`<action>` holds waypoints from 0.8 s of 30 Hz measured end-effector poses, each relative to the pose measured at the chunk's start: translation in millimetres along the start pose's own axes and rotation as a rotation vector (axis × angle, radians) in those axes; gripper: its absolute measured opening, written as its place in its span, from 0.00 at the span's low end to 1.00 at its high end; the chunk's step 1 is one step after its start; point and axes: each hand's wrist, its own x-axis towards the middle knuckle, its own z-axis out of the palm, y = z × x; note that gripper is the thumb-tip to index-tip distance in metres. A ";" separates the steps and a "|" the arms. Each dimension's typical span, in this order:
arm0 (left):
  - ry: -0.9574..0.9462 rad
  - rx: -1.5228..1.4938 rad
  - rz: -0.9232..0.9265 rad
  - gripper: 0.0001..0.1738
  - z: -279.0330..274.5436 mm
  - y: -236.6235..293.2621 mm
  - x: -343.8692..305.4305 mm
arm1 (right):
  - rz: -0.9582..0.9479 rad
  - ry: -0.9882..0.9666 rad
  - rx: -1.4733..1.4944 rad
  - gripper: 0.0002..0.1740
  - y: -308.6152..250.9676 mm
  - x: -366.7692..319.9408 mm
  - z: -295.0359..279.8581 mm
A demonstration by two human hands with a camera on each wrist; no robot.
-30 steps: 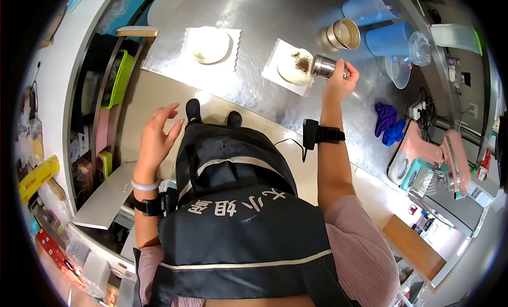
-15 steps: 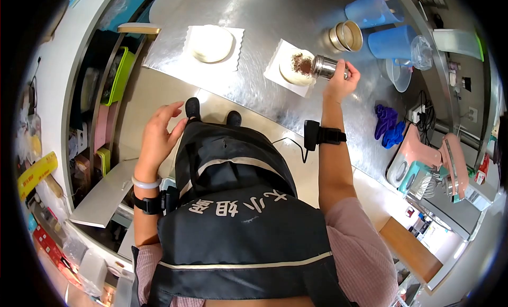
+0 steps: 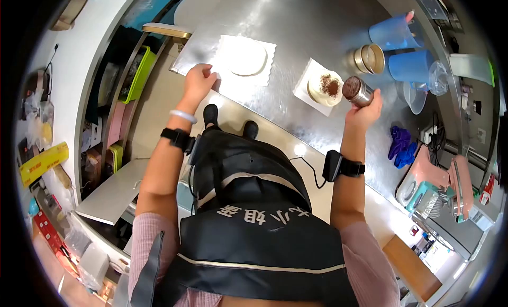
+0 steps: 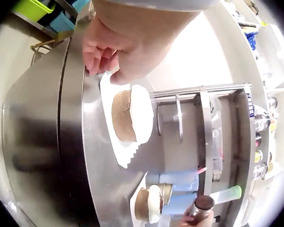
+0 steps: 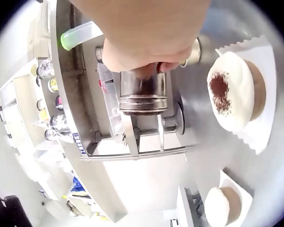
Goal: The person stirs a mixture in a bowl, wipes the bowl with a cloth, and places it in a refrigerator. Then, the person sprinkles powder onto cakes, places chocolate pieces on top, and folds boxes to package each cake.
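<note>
My right hand (image 3: 365, 111) grips a metal shaker (image 3: 357, 91), its brown-dusted top tilted up, just right of a small cream-topped cake (image 3: 319, 90). Brown powder (image 5: 220, 92) lies in a patch on that cake's white cream. A white paper sheet (image 3: 308, 103) is under it. At the table's near left edge, my left hand (image 3: 199, 85) has loosely curled fingers (image 4: 97, 59), with the thumb over the corner of another scalloped paper (image 4: 125, 153). On this paper sits a second cake (image 4: 123, 116), tan at the sides with plain white cream on top.
Metal cake rings (image 3: 370, 58) stand behind the powdered cake, beside blue pitchers (image 3: 407, 66) at the table's back right. Purple and blue cloths (image 3: 400, 143) lie on the right, near a pink stand mixer (image 3: 431, 169). Open shelves (image 3: 132, 74) are to the left.
The shaker has drawn back from over the powdered cake to its right and turned top up. My left hand has moved forward from beside the apron to the plain cake's paper. The head view has shifted.
</note>
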 end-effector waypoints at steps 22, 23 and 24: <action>-0.445 -0.627 -0.514 0.13 -4.8 44.4 24.0 | 0.149 -0.065 0.063 0.16 -34.5 -52.2 59.3; -0.440 -0.692 -0.500 0.14 -4.5 48.7 19.3 | 0.146 -0.061 0.063 0.16 -35.1 -51.5 58.1; -0.443 -0.687 -0.512 0.17 -7.8 57.8 15.9 | 0.142 -0.065 0.068 0.16 -36.1 -50.2 56.2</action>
